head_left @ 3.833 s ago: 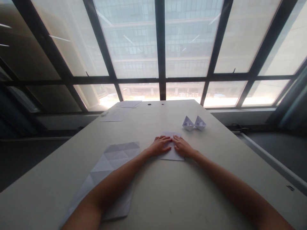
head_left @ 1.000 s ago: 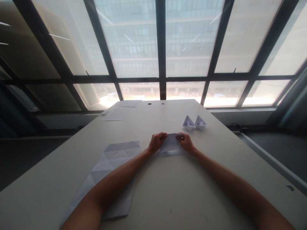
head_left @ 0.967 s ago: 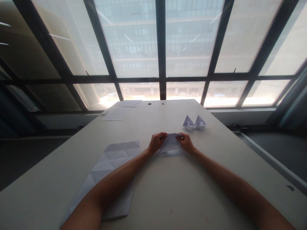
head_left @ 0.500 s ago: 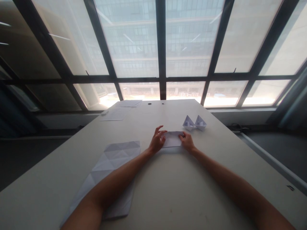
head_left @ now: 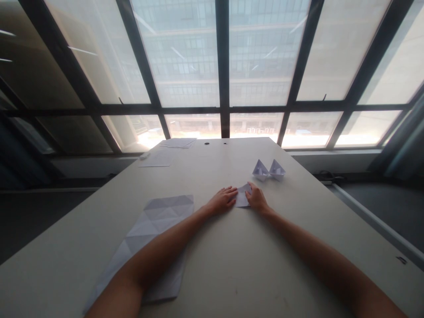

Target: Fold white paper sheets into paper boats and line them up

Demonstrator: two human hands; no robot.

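Note:
A small folded sheet of white paper [head_left: 242, 198] lies on the white table, between my two hands. My left hand [head_left: 224, 199] rests flat on its left part, fingers stretched out and covering that side. At the right edge, my right hand [head_left: 256, 197] pinches the paper between thumb and fingers, and the upper right corner looks slightly raised. Just beyond my right hand stand two folded paper boats, a left one [head_left: 260, 170] and a right one [head_left: 277, 170], side by side.
A larger creased paper stack [head_left: 159, 221] lies at the left, partly under my left forearm. Flat sheets [head_left: 155, 157] lie at the table's far left. The table [head_left: 212, 274] reaches to a row of windows, with a dark cable hole [head_left: 206, 143] near its far end.
My left hand has gone from holding the paper's left edge to lying flat on it. The paper has come down onto the table, and my right hand still grips its right side.

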